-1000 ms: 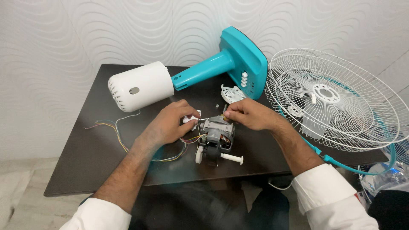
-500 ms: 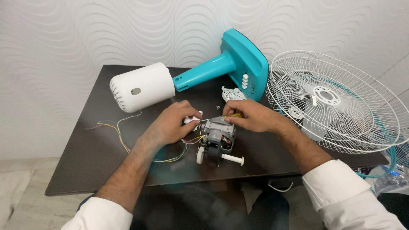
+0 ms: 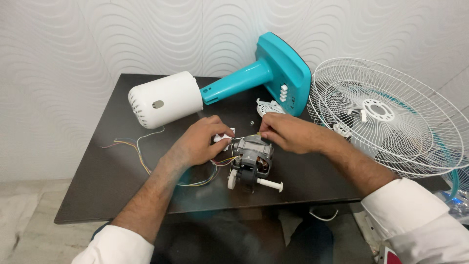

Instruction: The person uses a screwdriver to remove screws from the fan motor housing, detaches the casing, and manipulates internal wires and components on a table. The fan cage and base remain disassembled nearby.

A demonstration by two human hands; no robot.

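Grey metal and copper windings mark the fan motor (image 3: 251,159), lying on its side near the middle of the dark table (image 3: 97,186). Your left hand (image 3: 200,142) is curled around a small white part (image 3: 222,138) at the motor's left end, fingers closed on it. Your right hand (image 3: 288,133) rests on the motor's top, fingertips pinched together; whether they grip anything, you cannot tell. Coloured wires (image 3: 141,156) trail left.

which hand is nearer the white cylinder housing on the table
Left. The left hand lies just below and to the right of the white cylinder housing, at the fan motor. The right hand is farther right, beyond the motor.
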